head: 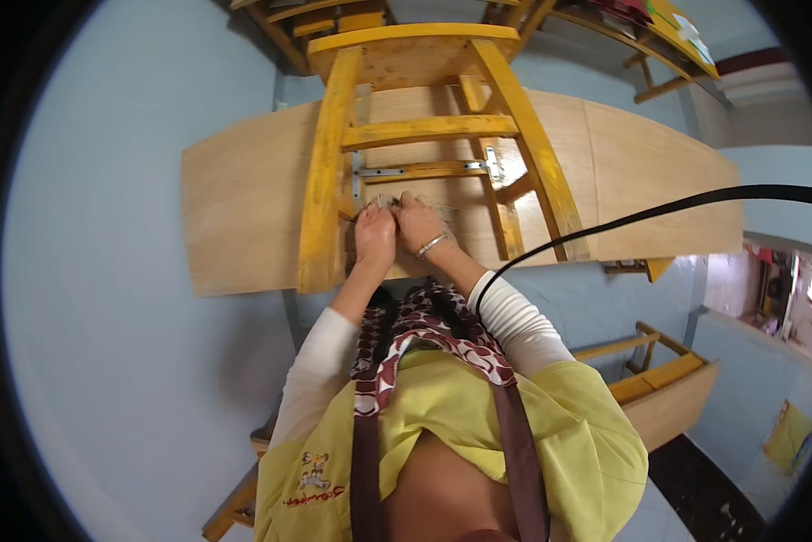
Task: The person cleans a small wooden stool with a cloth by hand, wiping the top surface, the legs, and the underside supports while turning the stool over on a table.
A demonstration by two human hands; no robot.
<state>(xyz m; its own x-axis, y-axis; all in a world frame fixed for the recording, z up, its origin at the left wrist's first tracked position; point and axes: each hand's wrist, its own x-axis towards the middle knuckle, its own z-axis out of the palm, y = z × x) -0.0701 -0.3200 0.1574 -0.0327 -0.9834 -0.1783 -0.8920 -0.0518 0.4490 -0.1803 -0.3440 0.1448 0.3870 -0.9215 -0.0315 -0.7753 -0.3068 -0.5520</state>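
A worn yellow wooden chair or stool (430,131) rests on a wood-topped table (243,196), its legs pointing towards me. Metal brackets, one on the left (381,173) and one on the right (493,163), join a lower crossbar to the side pieces. Between the two front legs, my left hand (375,234) and my right hand (418,223) meet close together over the tabletop. Both have their fingers closed on a tuft of pale, stringy fibres (384,201). Loose strands stick out beside my right hand. My fingers hide most of the tuft.
A black cable (650,210) crosses from the right to my right sleeve. Wooden furniture (670,386) stands low at the right, and a yellow desk with things on it (684,40) is at the far right. A pale blue wall (128,271) rises close on my left.
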